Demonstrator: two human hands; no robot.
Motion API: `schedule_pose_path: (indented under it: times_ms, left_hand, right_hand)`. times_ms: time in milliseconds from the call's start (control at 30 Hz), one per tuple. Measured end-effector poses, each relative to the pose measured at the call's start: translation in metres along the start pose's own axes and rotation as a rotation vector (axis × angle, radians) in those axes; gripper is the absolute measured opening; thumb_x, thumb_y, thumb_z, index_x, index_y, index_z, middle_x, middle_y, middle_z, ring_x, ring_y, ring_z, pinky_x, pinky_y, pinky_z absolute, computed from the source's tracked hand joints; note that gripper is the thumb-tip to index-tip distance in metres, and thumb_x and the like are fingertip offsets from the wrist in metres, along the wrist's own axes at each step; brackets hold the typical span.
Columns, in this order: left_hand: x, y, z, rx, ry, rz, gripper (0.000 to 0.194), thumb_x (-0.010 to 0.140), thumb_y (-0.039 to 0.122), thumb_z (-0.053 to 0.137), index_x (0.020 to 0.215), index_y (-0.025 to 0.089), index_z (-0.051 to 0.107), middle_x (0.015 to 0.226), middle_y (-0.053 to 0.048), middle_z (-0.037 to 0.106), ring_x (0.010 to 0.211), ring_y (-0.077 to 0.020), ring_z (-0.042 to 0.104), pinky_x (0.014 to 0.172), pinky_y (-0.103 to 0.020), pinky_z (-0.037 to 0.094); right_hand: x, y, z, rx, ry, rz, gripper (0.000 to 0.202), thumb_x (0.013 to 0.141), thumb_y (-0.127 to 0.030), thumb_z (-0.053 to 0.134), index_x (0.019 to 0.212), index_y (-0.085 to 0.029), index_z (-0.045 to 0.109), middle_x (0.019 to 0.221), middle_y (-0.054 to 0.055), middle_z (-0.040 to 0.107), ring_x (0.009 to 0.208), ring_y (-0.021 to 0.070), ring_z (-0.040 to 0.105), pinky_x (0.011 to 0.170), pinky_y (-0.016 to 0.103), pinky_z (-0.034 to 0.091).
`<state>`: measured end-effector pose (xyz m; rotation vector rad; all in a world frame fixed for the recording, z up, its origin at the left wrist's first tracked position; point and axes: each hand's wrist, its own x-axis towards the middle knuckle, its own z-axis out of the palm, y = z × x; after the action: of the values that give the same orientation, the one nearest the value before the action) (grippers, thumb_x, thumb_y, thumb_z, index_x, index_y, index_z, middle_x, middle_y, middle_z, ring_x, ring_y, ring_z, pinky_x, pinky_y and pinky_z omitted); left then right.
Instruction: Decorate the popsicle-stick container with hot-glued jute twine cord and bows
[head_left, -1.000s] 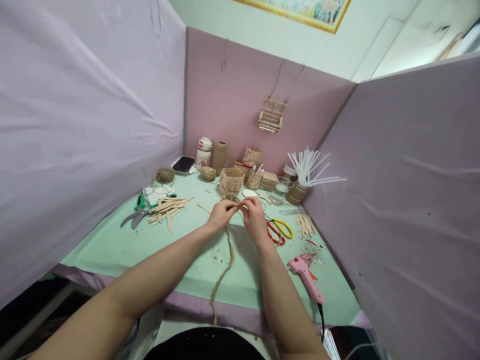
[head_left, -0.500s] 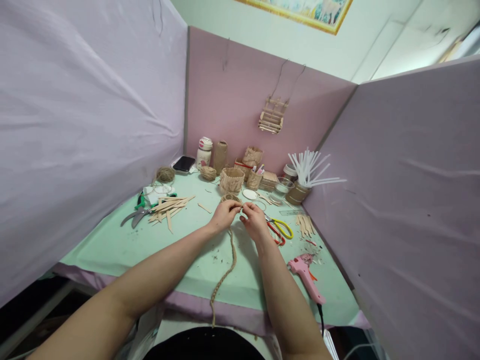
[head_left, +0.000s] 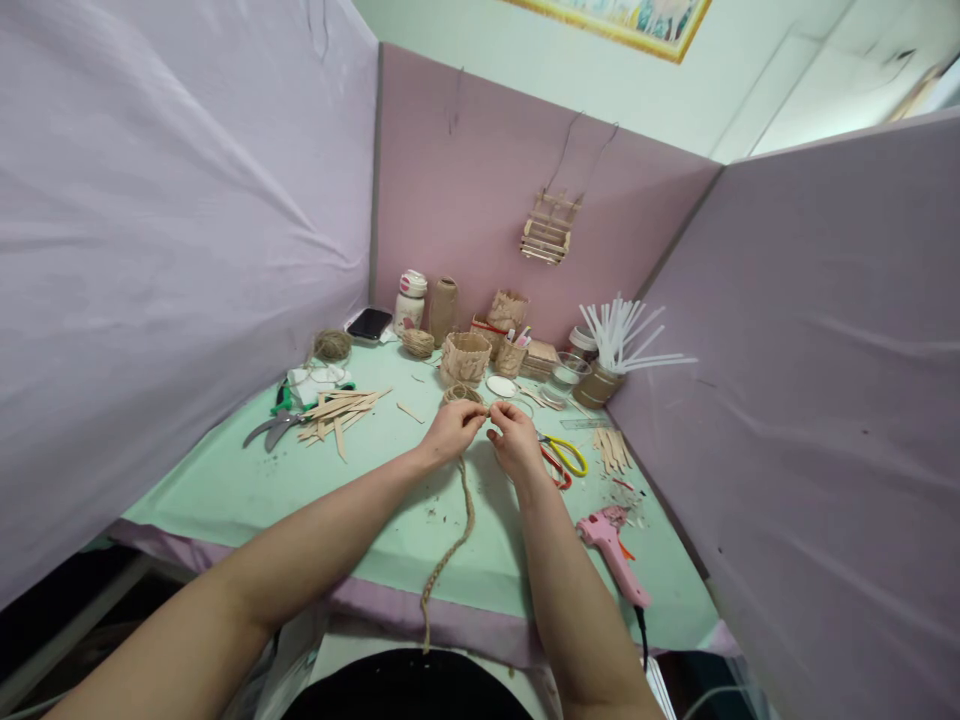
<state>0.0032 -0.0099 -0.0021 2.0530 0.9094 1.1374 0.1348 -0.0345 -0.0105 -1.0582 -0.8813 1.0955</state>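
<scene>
A braided jute cord (head_left: 466, 520) trails over the table toward me and hangs past its front edge to my lap. Its upper end disappears under my left hand (head_left: 452, 434), whose fingertips are pinched on a bit of the jute. My right hand (head_left: 516, 440) faces it with thumb and forefinger closed on the same strand, only a small gap between the two hands. Just behind my left fingers lies a coil of jute (head_left: 459, 394), partly covered. A bark-like woven basket (head_left: 465, 362) stands beyond the coil.
On the left are pruning shears (head_left: 277, 432), wooden sticks (head_left: 341, 412) and a twine ball (head_left: 332, 345). To the right lie yellow-handled scissors (head_left: 566, 455), red-handled scissors (head_left: 556, 470) and a pink glue gun (head_left: 613, 555). White glue sticks (head_left: 619, 335) stand in a jar; fabric partitions (head_left: 795, 400) enclose the table.
My hands have drawn slightly apart, the right one shifting a little to the right. Both stay closed on the jute. The camera view has shifted a little.
</scene>
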Motion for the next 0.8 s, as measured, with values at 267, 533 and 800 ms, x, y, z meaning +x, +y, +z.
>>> schedule_pose_path:
  times_ms: [267,533,800]
  left_hand:
    - [0.002,0.002,-0.003,-0.019,-0.047,-0.038,0.022,0.080,0.021,0.051,0.080,0.014,0.072,0.075,-0.004,0.066,0.071,-0.0161,0.056,0.066,-0.026,0.042]
    - [0.000,0.004,-0.002,-0.069,0.048,-0.099,0.027,0.082,0.033,0.054,0.077,0.013,0.071,0.079,-0.006,0.069,0.073,-0.0179,0.058,0.067,-0.028,0.042]
    - [0.000,-0.005,0.002,-0.201,0.117,-0.135,0.021,0.078,0.032,0.060,0.081,0.014,0.069,0.082,-0.006,0.070,0.076,-0.0185,0.061,0.071,-0.028,0.046]
  right_hand:
    - [-0.001,-0.004,-0.001,-0.046,-0.021,-0.018,0.024,0.062,-0.037,0.073,0.074,-0.022,0.058,0.073,-0.004,0.057,0.066,0.0111,0.051,0.058,0.022,0.037]
    - [-0.001,-0.006,-0.001,-0.166,0.014,-0.144,0.020,0.066,-0.036,0.070,0.075,-0.021,0.060,0.071,-0.004,0.057,0.062,0.0112,0.049,0.060,0.025,0.039]
    - [0.002,-0.003,0.002,-0.344,0.061,-0.371,0.015,0.067,-0.031,0.068,0.074,-0.019,0.061,0.074,0.000,0.062,0.072,0.0157,0.055,0.071,0.029,0.043]
